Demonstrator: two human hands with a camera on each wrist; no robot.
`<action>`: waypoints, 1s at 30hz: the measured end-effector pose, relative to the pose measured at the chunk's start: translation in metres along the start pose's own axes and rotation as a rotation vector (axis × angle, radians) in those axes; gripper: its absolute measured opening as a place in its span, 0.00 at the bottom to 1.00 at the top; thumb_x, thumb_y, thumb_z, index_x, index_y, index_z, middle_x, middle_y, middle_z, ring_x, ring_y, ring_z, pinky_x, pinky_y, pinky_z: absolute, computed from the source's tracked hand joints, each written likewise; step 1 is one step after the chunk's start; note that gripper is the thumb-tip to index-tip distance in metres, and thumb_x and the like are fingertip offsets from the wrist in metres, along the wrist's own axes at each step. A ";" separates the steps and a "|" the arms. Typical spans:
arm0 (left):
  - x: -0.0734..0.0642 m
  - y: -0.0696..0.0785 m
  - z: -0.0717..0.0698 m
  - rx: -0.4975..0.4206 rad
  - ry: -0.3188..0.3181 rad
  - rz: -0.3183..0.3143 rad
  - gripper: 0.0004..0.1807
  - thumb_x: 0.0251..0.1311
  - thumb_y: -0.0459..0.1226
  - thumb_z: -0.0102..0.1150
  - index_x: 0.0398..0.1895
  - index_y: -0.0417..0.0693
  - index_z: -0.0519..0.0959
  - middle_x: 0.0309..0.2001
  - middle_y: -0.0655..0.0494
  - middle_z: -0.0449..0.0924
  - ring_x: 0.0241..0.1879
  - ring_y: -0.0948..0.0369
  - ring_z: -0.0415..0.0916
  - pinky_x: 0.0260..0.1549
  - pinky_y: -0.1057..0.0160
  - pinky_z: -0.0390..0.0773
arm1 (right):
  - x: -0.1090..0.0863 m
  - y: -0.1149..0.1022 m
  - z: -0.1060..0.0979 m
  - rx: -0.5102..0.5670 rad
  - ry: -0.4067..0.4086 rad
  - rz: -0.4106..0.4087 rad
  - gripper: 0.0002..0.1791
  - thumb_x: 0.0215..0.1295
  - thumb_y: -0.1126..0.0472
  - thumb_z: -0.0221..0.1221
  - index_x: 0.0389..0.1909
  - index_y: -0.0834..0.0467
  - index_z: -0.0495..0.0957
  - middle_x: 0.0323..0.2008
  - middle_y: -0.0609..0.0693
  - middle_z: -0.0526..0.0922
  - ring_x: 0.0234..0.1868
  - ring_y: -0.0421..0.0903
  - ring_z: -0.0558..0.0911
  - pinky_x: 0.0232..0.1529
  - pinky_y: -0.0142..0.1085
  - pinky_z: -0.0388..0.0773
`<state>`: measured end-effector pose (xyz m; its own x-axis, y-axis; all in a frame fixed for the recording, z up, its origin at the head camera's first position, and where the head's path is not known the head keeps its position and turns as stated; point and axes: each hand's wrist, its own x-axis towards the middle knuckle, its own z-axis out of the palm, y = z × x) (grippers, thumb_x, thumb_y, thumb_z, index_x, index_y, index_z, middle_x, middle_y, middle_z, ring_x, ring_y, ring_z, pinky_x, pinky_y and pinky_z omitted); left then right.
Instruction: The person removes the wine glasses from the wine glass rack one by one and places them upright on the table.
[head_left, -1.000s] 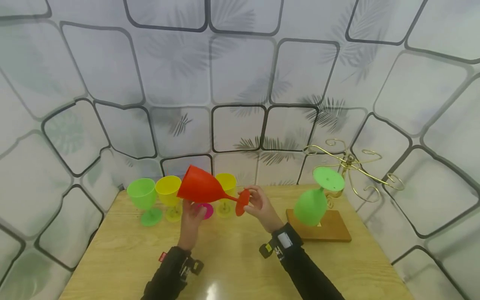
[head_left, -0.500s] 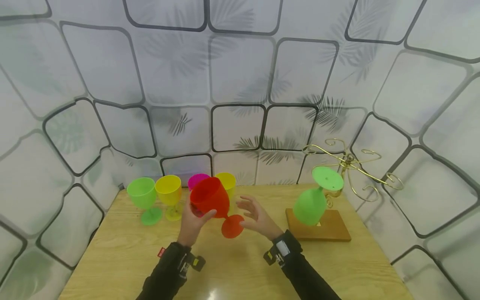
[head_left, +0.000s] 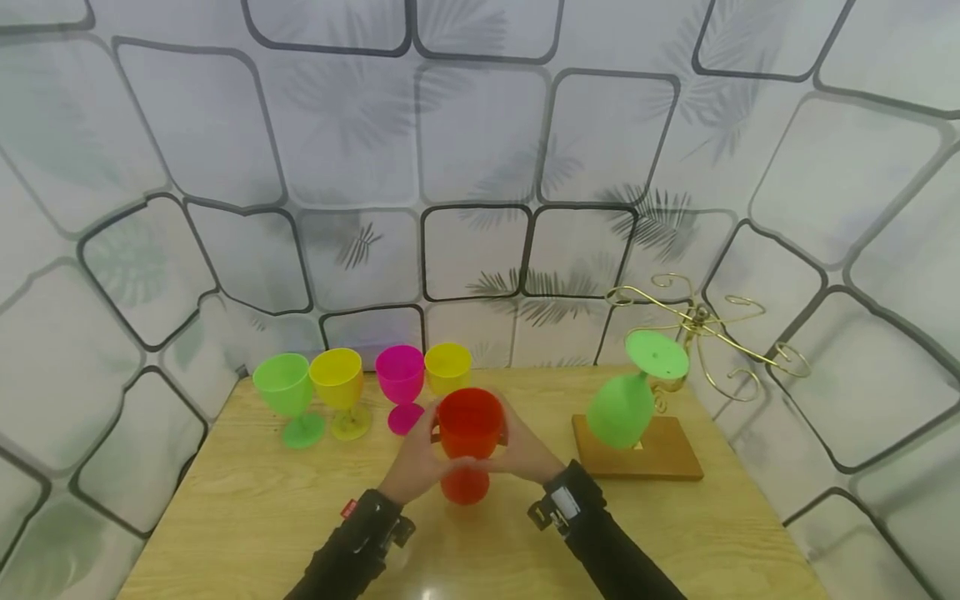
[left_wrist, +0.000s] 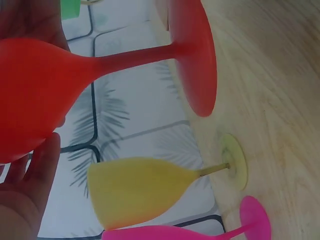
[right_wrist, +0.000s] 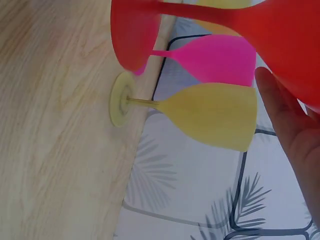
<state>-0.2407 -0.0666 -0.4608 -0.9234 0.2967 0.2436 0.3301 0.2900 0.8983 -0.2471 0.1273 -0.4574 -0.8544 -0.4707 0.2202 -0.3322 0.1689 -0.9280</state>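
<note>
A red plastic goblet (head_left: 470, 425) stands upright between my two hands, in front of the row of goblets. My left hand (head_left: 416, 457) holds its bowl from the left, fingers and thumb around it. From the other side my right hand (head_left: 525, 446) grips the same bowl, and the thumbs meet at the front. Both wrist views show the stem and round foot of the red goblet (left_wrist: 40, 95) untouched by fingers. Whether the foot touches the table cannot be told. Behind it are a yellow goblet (head_left: 448, 364) and a magenta goblet (head_left: 401, 375).
Another yellow goblet (head_left: 337, 379) and a green goblet (head_left: 285, 387) stand upright at the left of the row. On the right, a green goblet (head_left: 622, 412) hangs upside down from a gold wire rack (head_left: 699, 321), above a brown wooden board (head_left: 667, 450). A patterned wall closes the back.
The red goblet has turned from lying sideways to upright and come nearer. My right hand let go of its foot, opened, then took hold of the bowl alongside my left hand.
</note>
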 end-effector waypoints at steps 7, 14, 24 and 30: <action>-0.002 -0.019 0.005 0.007 -0.072 -0.001 0.47 0.43 0.49 0.70 0.68 0.49 0.59 0.63 0.50 0.68 0.58 0.50 0.69 0.55 0.42 0.74 | 0.000 0.019 -0.018 -0.042 0.129 0.031 0.51 0.46 0.62 0.70 0.70 0.55 0.51 0.65 0.58 0.66 0.61 0.57 0.69 0.56 0.57 0.73; -0.019 -0.044 0.013 0.043 -0.123 -0.012 0.35 0.53 0.41 0.63 0.63 0.36 0.64 0.62 0.38 0.67 0.57 0.41 0.68 0.55 0.39 0.71 | 0.029 0.047 -0.055 -0.010 0.414 0.055 0.53 0.47 0.69 0.68 0.71 0.58 0.45 0.65 0.63 0.63 0.62 0.60 0.67 0.55 0.58 0.73; -0.037 -0.061 0.029 0.071 -0.171 0.045 0.32 0.55 0.42 0.59 0.62 0.37 0.67 0.59 0.40 0.69 0.53 0.43 0.71 0.51 0.40 0.74 | 0.063 0.095 -0.045 -0.078 0.530 0.047 0.52 0.46 0.71 0.67 0.69 0.68 0.45 0.64 0.71 0.60 0.63 0.66 0.64 0.62 0.63 0.64; -0.040 -0.064 0.023 0.073 -0.155 0.023 0.30 0.56 0.42 0.58 0.62 0.39 0.67 0.59 0.40 0.69 0.53 0.44 0.71 0.50 0.40 0.75 | 0.078 0.108 -0.036 -0.101 0.511 0.067 0.53 0.46 0.67 0.68 0.70 0.63 0.46 0.66 0.67 0.61 0.64 0.63 0.64 0.65 0.61 0.62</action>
<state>-0.2207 -0.0758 -0.5368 -0.8760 0.4393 0.1991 0.3693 0.3454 0.8628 -0.3638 0.1400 -0.5295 -0.9525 0.0222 0.3037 -0.2858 0.2785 -0.9169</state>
